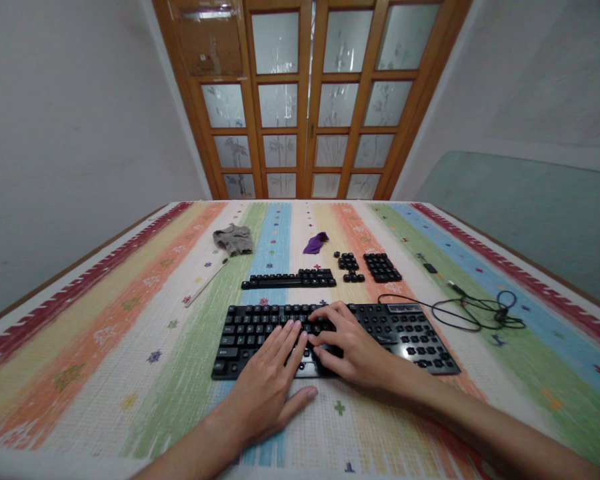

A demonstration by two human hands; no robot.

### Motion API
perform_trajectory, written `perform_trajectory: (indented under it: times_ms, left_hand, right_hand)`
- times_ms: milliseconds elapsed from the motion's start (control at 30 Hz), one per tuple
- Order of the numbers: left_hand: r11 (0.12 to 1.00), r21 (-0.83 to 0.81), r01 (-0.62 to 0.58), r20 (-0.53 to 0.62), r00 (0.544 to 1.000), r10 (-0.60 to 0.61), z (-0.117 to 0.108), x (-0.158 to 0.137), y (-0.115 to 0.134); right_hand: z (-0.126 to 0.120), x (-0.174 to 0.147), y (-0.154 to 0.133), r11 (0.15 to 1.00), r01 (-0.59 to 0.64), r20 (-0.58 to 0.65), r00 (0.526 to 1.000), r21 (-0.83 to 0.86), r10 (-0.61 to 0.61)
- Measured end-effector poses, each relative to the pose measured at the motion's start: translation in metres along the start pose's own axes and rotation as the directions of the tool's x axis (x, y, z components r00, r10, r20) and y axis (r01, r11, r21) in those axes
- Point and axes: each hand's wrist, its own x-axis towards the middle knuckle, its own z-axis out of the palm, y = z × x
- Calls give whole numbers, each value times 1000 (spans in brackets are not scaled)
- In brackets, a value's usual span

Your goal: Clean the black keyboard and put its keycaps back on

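A black keyboard (260, 327) lies flat in front of me. Keycaps fill much of its left and upper part, while bare switches show at the lower middle and right. My left hand (275, 367) rests on the middle-left keys with fingers stretched out and thumb off the front edge. Beside it, my right hand (347, 343) bends over the middle keys, its fingers apart and touching them; I see nothing held, though the undersides of the fingertips are hidden. Behind the keyboard are a row of loose black keycaps (290, 279), a smaller cluster (349, 265) and a block of keycaps (381, 267).
A grey cloth (233, 239) and a purple cloth (315, 243) lie farther back. A thin toothbrush (207, 283) is at left. The black cable (473, 310) coils at right, near a small black piece (430, 268). A striped tablecloth (105, 373) covers the table.
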Motion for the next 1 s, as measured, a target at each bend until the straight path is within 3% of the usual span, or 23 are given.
perform_trajectory:
  times_ms: [233, 533, 1000]
  left_hand:
    - [999, 53, 5, -2, 1000, -5, 3, 1, 2]
    - [997, 70, -18, 5, 1000, 18, 1, 0, 2]
    - [999, 33, -29, 45, 999, 27, -4, 0, 1]
  right_hand:
    - [-9, 7, 1, 994, -76, 74, 995, 77, 70]
    - [4, 7, 11, 968, -173, -48, 982, 180, 184]
    - [-14, 27, 15, 986, -161, 191, 970, 52, 148]
